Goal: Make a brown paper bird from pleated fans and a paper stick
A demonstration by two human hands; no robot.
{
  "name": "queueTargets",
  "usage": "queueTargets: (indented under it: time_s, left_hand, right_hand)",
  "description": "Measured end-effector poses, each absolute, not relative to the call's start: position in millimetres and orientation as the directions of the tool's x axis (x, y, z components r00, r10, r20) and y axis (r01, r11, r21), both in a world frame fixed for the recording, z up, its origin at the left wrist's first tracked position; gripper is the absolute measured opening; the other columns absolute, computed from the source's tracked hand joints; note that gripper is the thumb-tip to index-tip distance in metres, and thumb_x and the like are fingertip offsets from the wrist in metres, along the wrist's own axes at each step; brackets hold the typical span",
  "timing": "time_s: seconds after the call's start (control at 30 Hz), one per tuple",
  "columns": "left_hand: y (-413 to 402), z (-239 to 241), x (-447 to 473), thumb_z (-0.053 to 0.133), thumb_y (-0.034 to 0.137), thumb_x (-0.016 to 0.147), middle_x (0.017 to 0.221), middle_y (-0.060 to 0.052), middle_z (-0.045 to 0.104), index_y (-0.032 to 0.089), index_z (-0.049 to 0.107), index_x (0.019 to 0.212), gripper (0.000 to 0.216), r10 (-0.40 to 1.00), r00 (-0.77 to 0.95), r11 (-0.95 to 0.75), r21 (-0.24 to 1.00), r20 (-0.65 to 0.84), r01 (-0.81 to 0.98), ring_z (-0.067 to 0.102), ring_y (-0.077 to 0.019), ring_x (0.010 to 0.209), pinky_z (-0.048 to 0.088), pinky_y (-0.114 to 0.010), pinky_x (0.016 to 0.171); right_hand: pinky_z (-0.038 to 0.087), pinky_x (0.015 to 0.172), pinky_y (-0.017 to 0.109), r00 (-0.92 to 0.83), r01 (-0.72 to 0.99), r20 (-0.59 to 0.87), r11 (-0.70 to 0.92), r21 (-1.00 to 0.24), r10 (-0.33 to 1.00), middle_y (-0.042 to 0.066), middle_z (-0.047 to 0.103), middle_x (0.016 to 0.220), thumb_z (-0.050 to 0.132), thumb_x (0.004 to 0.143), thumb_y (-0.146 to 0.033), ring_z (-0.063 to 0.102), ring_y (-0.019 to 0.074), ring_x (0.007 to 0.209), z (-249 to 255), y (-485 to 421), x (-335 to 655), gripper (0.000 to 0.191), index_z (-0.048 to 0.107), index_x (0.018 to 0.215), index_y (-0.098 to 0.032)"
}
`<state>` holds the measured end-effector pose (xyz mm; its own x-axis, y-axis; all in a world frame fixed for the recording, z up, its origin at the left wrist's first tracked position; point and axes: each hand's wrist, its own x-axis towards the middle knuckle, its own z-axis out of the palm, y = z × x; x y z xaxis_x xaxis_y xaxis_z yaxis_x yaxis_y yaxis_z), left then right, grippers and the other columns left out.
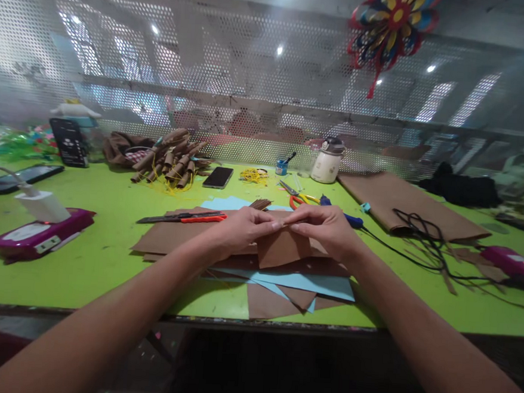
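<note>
Folded brown paper [283, 250] pinched by left hand [242, 228] and right hand [327, 228].
Fingertips closed on its top edge; matte, flat, long axis crosswise, corner pointing toward the person.

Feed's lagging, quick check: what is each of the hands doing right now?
Left hand: closed, pinching the top edge of the brown paper piece.
Right hand: closed, pinching the same brown paper piece.
</note>
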<state>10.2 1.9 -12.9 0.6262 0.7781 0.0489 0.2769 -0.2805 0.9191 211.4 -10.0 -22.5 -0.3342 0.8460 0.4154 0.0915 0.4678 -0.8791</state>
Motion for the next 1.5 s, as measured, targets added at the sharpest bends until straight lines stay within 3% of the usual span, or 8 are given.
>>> queueTargets:
  time_s: [0.13,0.27,0.4,0.53,0.97,1.3,1.5]
  left_hand:
    - [4,-14,12,0.054,0.043,0.080,0.069,-0.002,0.059,0.011,0.067,0.079,0.035,0.784,0.618,-0.323,0.891,0.063,0.319,0.048,-0.0116,0.063,0.035,-0.023,0.060]
    - [5,-15,13,0.050,0.042,0.083,0.064,0.000,0.054,0.012,0.064,0.072,0.035,0.772,0.625,-0.406,0.847,0.116,0.343,0.043,-0.0093,0.058,0.033,-0.021,0.055]
    - [6,-17,12,0.047,0.043,0.084,0.060,0.001,0.051,0.013,0.063,0.070,0.037,0.752,0.637,-0.509,0.762,0.167,0.401,0.041,-0.0090,0.055,0.031,-0.020,0.051]
    - [7,-18,12,0.045,0.043,0.085,0.058,0.002,0.050,0.013,0.061,0.067,0.039,0.738,0.638,-0.582,0.685,0.220,0.437,0.040,-0.0094,0.054,0.031,-0.021,0.050]
    - [3,-25,14,0.042,0.036,0.089,0.077,-0.002,0.065,0.018,0.066,0.090,0.030,0.696,0.612,-0.705,0.518,0.375,0.484,0.054,-0.0136,0.068,0.040,-0.025,0.062]
    - [-1,-20,15,0.039,0.035,0.090,0.072,-0.002,0.061,0.016,0.060,0.080,0.030,0.670,0.641,-0.737,0.444,0.376,0.510,0.049,-0.0121,0.061,0.035,-0.024,0.057]
    - [-3,-17,16,0.039,0.033,0.090,0.072,-0.001,0.058,0.017,0.056,0.077,0.026,0.682,0.629,-0.727,0.441,0.372,0.527,0.047,-0.0124,0.062,0.033,-0.023,0.057]
  right_hand:
    - [0.045,0.070,0.028,-0.363,0.071,0.348,0.399,-0.914,0.864,0.002,0.067,0.077,0.068,0.069,-0.017,0.059,0.0134,0.073,-24,-9,214,0.015,0.071,0.083,-0.018]
    - [0.044,0.080,0.031,-0.452,0.022,0.291,0.337,-0.941,0.843,0.004,0.068,0.093,0.065,0.069,-0.016,0.060,0.0168,0.088,-24,-6,219,0.029,0.068,0.097,-0.019]
    - [0.043,0.072,0.029,-0.429,0.149,0.263,0.355,-0.923,0.864,0.004,0.065,0.080,0.063,0.073,-0.026,0.057,0.0156,0.077,-23,-6,219,0.016,0.069,0.084,-0.015]
    - [0.038,0.058,0.026,-0.370,0.242,0.254,0.356,-0.903,0.894,0.001,0.058,0.063,0.066,0.072,-0.035,0.050,0.0115,0.060,-23,-6,216,0.023,0.064,0.069,-0.013]
    - [0.038,0.058,0.026,-0.309,0.148,0.285,0.342,-0.928,0.907,0.000,0.060,0.064,0.072,0.066,-0.031,0.050,0.0105,0.059,-30,0,219,0.018,0.066,0.068,-0.014]
    - [0.040,0.060,0.027,-0.309,0.179,0.269,0.334,-0.926,0.912,0.001,0.062,0.065,0.071,0.067,-0.036,0.051,0.0107,0.060,-29,0,219,0.023,0.067,0.070,-0.014]
    - [0.038,0.056,0.026,-0.199,0.173,0.298,0.333,-0.927,0.934,0.000,0.058,0.058,0.074,0.063,-0.036,0.049,0.0103,0.055,-26,-1,219,0.024,0.066,0.065,-0.014]
